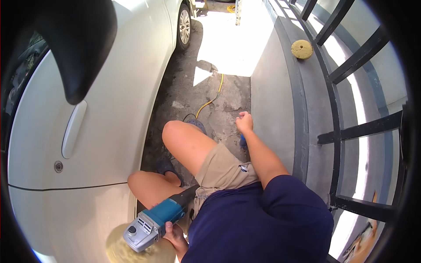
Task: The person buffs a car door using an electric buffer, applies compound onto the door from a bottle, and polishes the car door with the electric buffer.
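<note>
My left hand (173,236) grips a teal and silver polisher (151,222) near its head, low in the view. A pale yellow, fuzzy buffing pad (118,247) on the tool lies beside the white car's lower panel (66,215); I cannot tell whether it touches. The polisher's dark rear end (189,195) rests at my lap. Away from the tool, my right hand (244,122) hangs over the floor near the wall, fingers curled; what is in them, if anything, cannot be made out. A small blue object (243,141) shows partly behind that forearm.
A yellow cord (212,101) runs across the cracked concrete floor (232,94). Along the right, a grey wall (274,96) carries dark metal bars (337,144). One round yellow pad (301,49) sits on its ledge. The car's black side mirror (83,48) juts in at upper left.
</note>
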`<action>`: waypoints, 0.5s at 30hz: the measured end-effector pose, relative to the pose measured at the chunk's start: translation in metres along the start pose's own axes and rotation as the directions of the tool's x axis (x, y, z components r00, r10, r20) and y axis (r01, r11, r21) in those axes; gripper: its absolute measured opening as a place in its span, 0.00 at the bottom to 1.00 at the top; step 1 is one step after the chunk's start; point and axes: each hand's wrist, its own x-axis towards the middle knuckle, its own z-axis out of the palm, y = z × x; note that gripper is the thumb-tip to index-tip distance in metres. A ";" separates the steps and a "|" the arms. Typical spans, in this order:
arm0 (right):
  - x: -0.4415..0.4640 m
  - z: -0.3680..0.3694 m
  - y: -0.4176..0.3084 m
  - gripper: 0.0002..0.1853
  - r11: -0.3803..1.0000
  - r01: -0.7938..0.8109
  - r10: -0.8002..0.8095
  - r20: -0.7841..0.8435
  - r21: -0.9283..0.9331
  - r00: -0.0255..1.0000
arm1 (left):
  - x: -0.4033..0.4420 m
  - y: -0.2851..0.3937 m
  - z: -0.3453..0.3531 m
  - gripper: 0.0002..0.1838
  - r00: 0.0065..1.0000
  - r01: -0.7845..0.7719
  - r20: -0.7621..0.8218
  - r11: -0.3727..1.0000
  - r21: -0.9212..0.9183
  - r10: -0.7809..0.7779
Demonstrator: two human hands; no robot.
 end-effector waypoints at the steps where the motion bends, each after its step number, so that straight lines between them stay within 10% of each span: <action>1: -0.002 -0.010 0.014 0.26 0.992 -0.059 0.070 0.098 -0.114 0.993 | -0.002 -0.002 -0.002 0.51 1.000 0.006 -0.025 1.000 -0.007 -0.007; 7: -0.023 -0.018 0.083 0.57 0.819 0.226 0.090 0.508 -0.527 0.857 | 0.000 -0.013 0.000 0.47 0.987 -0.007 -0.159 0.998 -0.062 -0.003; 15: -0.033 -0.004 0.067 0.48 0.807 0.255 -0.011 0.418 -0.533 0.909 | -0.003 -0.026 -0.004 0.41 0.961 0.006 -0.278 0.998 0.056 0.010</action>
